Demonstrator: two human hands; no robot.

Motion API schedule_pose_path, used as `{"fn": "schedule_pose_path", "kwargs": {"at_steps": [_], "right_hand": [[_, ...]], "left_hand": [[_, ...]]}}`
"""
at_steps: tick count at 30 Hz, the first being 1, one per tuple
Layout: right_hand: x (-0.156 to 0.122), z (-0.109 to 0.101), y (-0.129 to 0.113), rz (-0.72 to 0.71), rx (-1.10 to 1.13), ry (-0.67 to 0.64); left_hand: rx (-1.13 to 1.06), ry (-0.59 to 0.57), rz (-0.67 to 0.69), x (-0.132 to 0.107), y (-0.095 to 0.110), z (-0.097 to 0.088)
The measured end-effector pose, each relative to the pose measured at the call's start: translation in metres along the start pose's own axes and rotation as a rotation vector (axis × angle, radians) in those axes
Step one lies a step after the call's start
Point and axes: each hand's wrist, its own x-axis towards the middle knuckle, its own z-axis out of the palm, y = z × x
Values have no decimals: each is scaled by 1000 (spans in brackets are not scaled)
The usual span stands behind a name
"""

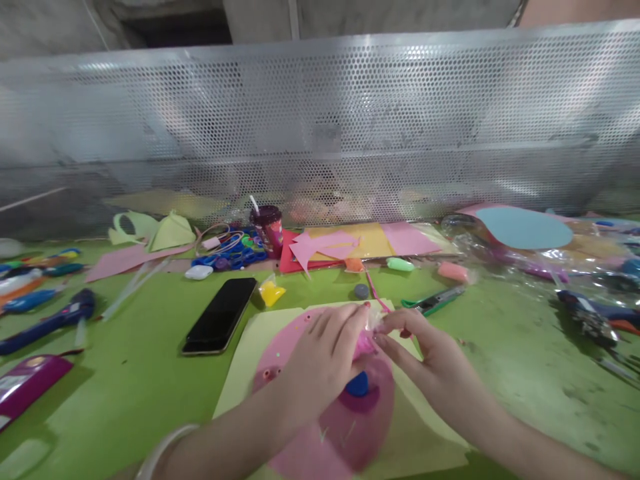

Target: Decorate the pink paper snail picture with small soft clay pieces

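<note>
My left hand (pixel 320 360) and my right hand (pixel 425 353) meet over a pink paper circle (pixel 325 433) that lies on a pale yellow sheet (pixel 245 373). Both hands pinch a small lump of pink clay (pixel 366 343) in a bit of clear wrap between their fingertips. A blue clay blob (pixel 358 385) on a purple patch sits on the circle just below the hands. A white bangle (pixel 165 450) is on my left wrist.
A black phone (pixel 220 315) lies left of the sheet on the green table (pixel 150 373). Coloured papers (pixel 350 243), blue scissors (pixel 235 257), a dark cup (pixel 269 228), clay pieces and a green cutter (pixel 435 300) lie behind. Glue guns (pixel 50 320) are at left, plastic bags (pixel 550 260) at right. A perforated metal screen (pixel 320 127) closes the back.
</note>
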Motion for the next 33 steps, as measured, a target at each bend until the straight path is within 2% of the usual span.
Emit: {"fn": "schedule_pose_path", "kwargs": {"at_steps": [3, 8, 15, 18, 20, 21, 22, 23, 27, 30, 33], "right_hand": [[-2, -2, -5, 71, 33, -51], [-1, -3, -7, 78, 30, -49], [-4, -2, -2, 59, 61, -28], [4, -6, -3, 0, -119, -95], [19, -11, -1, -57, -262, -202], [29, -14, 1, -75, -299, -235], [42, -16, 4, -90, -340, -258], [55, -18, 9, -104, -394, -261], [108, -13, 36, -225, -683, -283], [132, -1, 58, -316, -870, -279], [141, 9, 72, -406, -985, -216]], "left_hand": [[38, -2, 35, 0, 2, 0], [28, -10, 60, 2, 1, -1], [-8, -135, 160, -1, 4, -2], [-107, -233, 153, 5, -2, -3], [-202, -311, 49, 11, -17, -1], [-247, -331, -76, 14, -28, 1], [-280, -312, -249, 16, -41, 4], [-271, -287, -335, 16, -55, 8], [-277, -209, -518, 8, -104, 31], [-326, -172, -579, 3, -114, 42], [-394, -108, -605, 7, -102, 39]]}}
